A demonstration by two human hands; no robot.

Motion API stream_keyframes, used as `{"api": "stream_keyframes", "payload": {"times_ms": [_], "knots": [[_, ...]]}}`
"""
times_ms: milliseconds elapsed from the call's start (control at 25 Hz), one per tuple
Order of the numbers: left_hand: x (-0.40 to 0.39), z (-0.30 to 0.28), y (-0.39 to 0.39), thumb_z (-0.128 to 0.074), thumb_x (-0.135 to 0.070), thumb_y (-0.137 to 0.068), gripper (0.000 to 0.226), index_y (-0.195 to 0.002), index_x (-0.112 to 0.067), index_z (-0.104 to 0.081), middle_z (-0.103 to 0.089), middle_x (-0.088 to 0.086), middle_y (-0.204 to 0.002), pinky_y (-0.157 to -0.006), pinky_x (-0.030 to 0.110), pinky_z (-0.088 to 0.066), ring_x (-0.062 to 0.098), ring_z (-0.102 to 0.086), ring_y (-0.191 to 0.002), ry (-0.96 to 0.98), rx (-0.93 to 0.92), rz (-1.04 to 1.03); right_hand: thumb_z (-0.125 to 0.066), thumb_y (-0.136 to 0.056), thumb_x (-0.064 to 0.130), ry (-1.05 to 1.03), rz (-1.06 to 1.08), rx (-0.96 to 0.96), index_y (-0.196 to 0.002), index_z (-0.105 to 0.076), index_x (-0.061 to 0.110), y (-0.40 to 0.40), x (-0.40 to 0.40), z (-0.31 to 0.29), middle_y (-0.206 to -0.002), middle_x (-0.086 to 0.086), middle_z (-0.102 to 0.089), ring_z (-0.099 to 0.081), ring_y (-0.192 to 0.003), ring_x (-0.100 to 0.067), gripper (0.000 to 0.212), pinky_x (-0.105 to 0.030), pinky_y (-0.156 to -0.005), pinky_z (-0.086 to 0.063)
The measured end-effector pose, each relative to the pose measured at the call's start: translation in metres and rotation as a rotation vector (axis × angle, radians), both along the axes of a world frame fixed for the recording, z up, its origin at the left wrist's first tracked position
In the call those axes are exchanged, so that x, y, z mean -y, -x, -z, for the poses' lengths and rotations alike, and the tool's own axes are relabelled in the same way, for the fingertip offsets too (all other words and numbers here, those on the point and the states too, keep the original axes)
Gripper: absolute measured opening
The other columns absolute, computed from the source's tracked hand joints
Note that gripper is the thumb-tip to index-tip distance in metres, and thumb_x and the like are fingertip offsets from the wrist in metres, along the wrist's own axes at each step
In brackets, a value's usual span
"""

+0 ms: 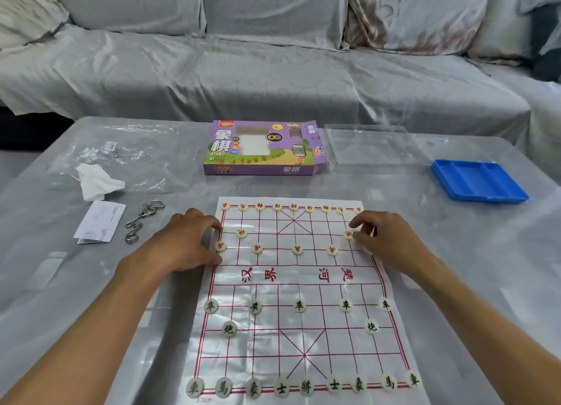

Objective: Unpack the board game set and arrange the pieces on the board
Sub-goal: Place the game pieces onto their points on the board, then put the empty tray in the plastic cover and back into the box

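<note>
A thin white board sheet point(303, 338) with a red grid lies on the table in front of me. Round cream pieces with dark characters point(300, 305) line its near half; pieces with red characters point(297, 249) fill the far half. My left hand point(185, 240) rests at the board's far-left edge, fingers curled beside a red-marked piece point(220, 246). My right hand point(385, 237) is at the far-right edge, its fingertips touching a red-marked piece point(348, 234). Whether it grips that piece I cannot tell.
The purple game box point(264, 148) lies beyond the board, a clear plastic lid point(370, 145) to its right, and a blue tray point(478, 181) at far right. At left lie crumpled tissue point(95, 181), a paper slip point(100, 221), a metal ring puzzle point(142, 219). A covered sofa point(273, 55) stands behind.
</note>
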State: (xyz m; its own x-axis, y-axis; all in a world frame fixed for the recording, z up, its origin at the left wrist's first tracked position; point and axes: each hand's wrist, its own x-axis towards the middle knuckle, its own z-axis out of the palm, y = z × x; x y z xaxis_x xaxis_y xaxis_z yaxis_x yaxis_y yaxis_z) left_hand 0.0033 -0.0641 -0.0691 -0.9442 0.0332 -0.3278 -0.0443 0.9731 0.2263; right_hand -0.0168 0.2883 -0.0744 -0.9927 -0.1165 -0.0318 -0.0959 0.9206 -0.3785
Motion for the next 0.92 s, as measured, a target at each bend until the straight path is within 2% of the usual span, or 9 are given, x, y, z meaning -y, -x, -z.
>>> {"api": "stream_keyframes", "payload": {"times_ms": [160, 280, 360, 480, 600, 720, 760, 840, 920], "knots": [[-0.008, -0.005, -0.010, -0.069, -0.045, -0.080, 0.062, -0.136, -0.031, -0.044, -0.041, -0.005, -0.140, -0.097, 0.038, -0.043, 0.019, -0.041, -0.124, -0.010, -0.150, 0.012, -0.061, -0.093, 0.027, -0.066, 0.001, 0.068, -0.111, -0.065, 0.028, -0.005, -0.008, -0.007, -0.097, 0.009, -0.064, -0.058, -0.084, -0.008, 0.019, -0.021, -0.080, -0.047], [-0.040, -0.004, -0.034, -0.066, -0.033, -0.085, 0.048, -0.130, -0.029, -0.052, -0.047, -0.007, -0.138, -0.093, 0.035, -0.044, 0.018, -0.046, -0.121, -0.216, -0.363, -0.055, -0.062, -0.092, 0.028, 0.012, 0.124, 0.009, -0.113, -0.064, 0.029, -0.005, -0.038, -0.014, -0.107, 0.009, -0.065, -0.060, -0.089, -0.009, 0.021, -0.027, -0.088, -0.051], [-0.085, 0.001, -0.051, -0.067, -0.028, -0.087, 0.042, -0.127, -0.030, -0.054, -0.048, -0.009, -0.138, -0.093, 0.032, -0.043, 0.015, -0.046, -0.122, -0.327, -0.394, -0.009, -0.063, -0.091, 0.027, 0.069, 0.227, -0.048, -0.117, -0.062, 0.028, -0.001, -0.068, -0.012, -0.117, 0.008, -0.062, -0.059, -0.098, -0.011, 0.026, -0.030, -0.094, -0.049], [-0.156, 0.010, -0.057, -0.062, -0.031, -0.090, 0.046, -0.133, -0.033, -0.048, -0.037, -0.013, -0.147, -0.105, 0.028, -0.038, 0.010, -0.037, -0.132, -0.380, -0.349, 0.136, -0.059, -0.090, 0.016, 0.098, 0.343, -0.079, -0.130, -0.053, 0.026, 0.005, -0.115, -0.002, -0.137, 0.003, -0.051, -0.052, -0.118, -0.018, 0.042, -0.034, -0.103, -0.043], [-0.202, 0.010, -0.044, -0.059, -0.035, -0.091, 0.047, -0.135, -0.037, -0.045, -0.031, -0.018, -0.149, -0.110, 0.027, -0.033, 0.006, -0.031, -0.136, -0.396, -0.341, 0.145, -0.049, -0.085, 0.002, 0.098, 0.407, -0.107, -0.141, -0.041, 0.022, 0.015, -0.164, 0.008, -0.147, 0.000, -0.040, -0.043, -0.128, -0.024, 0.060, -0.036, -0.101, -0.040], [-0.235, 0.007, -0.032, -0.056, -0.034, -0.092, 0.044, -0.134, -0.040, -0.044, -0.033, -0.023, -0.146, -0.109, 0.023, -0.031, 0.003, -0.033, -0.134, -0.399, -0.391, 0.172, -0.045, -0.088, 0.003, -0.062, 0.407, 0.024, -0.152, -0.018, 0.020, 0.043, -0.206, 0.010, -0.161, 0.001, -0.014, -0.029, -0.140, -0.026, 0.072, -0.039, -0.109, -0.033], [-0.245, 0.005, -0.028, -0.056, -0.033, -0.092, 0.043, -0.133, -0.041, -0.044, -0.035, -0.024, -0.145, -0.108, 0.021, -0.031, 0.002, -0.034, -0.133, -0.409, -0.407, 0.185, -0.044, -0.089, 0.006, -0.103, 0.400, 0.073, -0.153, -0.014, 0.020, 0.052, -0.214, 0.010, -0.161, 0.002, -0.010, -0.028, -0.141, -0.026, 0.072, -0.040, -0.110, -0.032], [-0.266, 0.003, -0.022, -0.055, -0.031, -0.093, 0.040, -0.131, -0.040, -0.046, -0.037, -0.026, -0.140, -0.106, 0.018, -0.030, -0.001, -0.034, -0.130, -0.414, -0.424, 0.225, -0.043, -0.092, 0.011, -0.158, 0.397, 0.100, -0.150, -0.022, 0.020, 0.067, -0.229, 0.013, -0.157, -0.002, -0.024, -0.034, -0.136, -0.028, 0.063, -0.042, -0.106, -0.037], [-0.282, 0.003, -0.022, -0.055, -0.032, -0.092, 0.038, -0.128, -0.039, -0.048, -0.040, -0.027, -0.137, -0.104, 0.014, -0.027, -0.002, -0.035, -0.128, -0.416, -0.433, 0.272, -0.042, -0.091, 0.011, -0.216, 0.407, 0.003, -0.136, -0.040, 0.019, 0.067, -0.232, 0.018, -0.137, -0.005, -0.046, -0.044, -0.120, -0.029, 0.046, -0.041, -0.095, -0.042]]}}
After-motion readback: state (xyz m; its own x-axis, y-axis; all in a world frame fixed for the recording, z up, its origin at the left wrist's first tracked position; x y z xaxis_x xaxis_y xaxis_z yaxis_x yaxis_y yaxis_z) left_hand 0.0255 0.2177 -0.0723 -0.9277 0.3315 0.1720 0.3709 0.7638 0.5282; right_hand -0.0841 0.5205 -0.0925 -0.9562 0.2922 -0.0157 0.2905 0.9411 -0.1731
